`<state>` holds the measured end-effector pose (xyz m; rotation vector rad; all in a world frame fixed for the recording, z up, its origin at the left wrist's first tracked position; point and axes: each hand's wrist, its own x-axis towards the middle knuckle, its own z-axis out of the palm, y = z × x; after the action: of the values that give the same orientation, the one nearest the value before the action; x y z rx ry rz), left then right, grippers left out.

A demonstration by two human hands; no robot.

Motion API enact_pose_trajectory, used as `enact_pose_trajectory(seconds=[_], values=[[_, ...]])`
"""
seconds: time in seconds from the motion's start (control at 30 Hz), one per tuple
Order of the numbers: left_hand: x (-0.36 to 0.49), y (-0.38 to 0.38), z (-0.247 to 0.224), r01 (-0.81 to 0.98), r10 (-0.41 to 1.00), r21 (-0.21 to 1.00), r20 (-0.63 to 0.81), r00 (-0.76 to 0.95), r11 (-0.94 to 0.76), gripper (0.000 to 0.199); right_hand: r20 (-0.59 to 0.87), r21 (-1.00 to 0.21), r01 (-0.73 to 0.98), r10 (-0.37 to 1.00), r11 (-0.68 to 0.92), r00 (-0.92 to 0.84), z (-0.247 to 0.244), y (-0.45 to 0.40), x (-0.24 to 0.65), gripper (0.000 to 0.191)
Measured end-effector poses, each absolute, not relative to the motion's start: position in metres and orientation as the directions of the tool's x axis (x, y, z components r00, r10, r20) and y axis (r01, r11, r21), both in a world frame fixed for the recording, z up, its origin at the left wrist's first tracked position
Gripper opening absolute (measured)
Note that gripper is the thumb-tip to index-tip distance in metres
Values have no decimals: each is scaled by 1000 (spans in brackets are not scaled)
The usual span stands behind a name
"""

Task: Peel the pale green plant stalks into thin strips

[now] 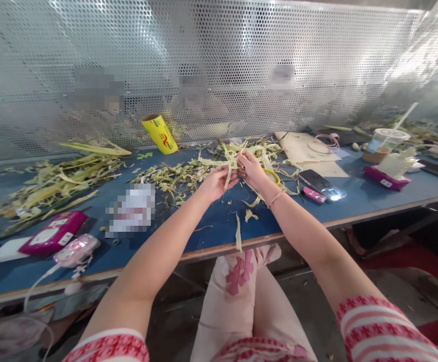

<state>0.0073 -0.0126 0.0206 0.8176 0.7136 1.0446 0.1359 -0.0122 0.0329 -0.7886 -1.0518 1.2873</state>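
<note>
Over the blue tabletop, my left hand and my right hand meet, their fingers closed around a pale green leaf strip. One end of the strip hangs down between the hands. Fingers partly hide where each hand pinches it. Just behind lies a heap of similar strips, and to the left a pile of small curled or knotted pieces. A yellow ring shows beside my right wrist. Nearer me, a loose strip reaches the table edge.
A yellow tube leans near the perforated metal screen. Long dry leaves, a purple tissue pack and a pink device lie left. Right are a phone, another tissue pack and a drink cup.
</note>
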Motion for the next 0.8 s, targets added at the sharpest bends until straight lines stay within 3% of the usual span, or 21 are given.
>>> enact_pose_trajectory(seconds=[0.47,0.8], values=[[8,-12,18,-451,954,883,13,300,130,17,158,-890,-434,987,140,-6,32,-9,137,20],[9,-11,18,-445,959,884,-12,282,141,22,134,-918,-377,991,118,-16,30,-8,136,20]])
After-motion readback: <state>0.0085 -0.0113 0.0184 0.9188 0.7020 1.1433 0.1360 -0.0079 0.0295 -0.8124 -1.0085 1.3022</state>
